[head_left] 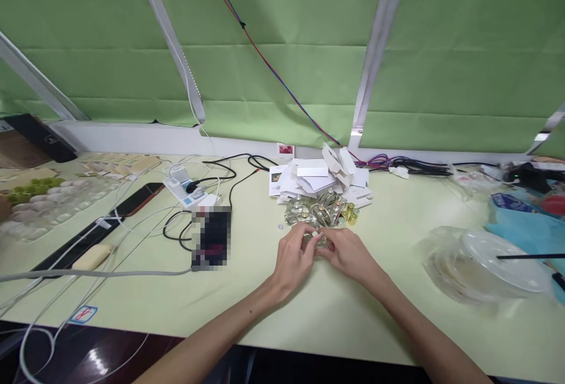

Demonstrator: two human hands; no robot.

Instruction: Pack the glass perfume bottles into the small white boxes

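Observation:
My left hand (294, 257) and my right hand (346, 254) meet over the table, fingers closed round a small clear glass bottle (315, 234). A whitish tip shows at its top between my thumbs and index fingers; most of it is hidden. Just beyond my fingertips lies a pile of clear glass bottles (326, 210), some with gold-coloured necks. A few yellow-tinted ones (352, 213) sit at its right side. Behind them is a heap of white paper boxes and cards (311, 178), loosely stacked.
On the left are a blurred-out dark phone-like device (214, 237), a white power strip (183, 186), tangled cables and a long black bar (83, 242). At right sits a lidded plastic tub (507, 260) in a clear bag. A blue plastic bag (521, 228) lies beyond.

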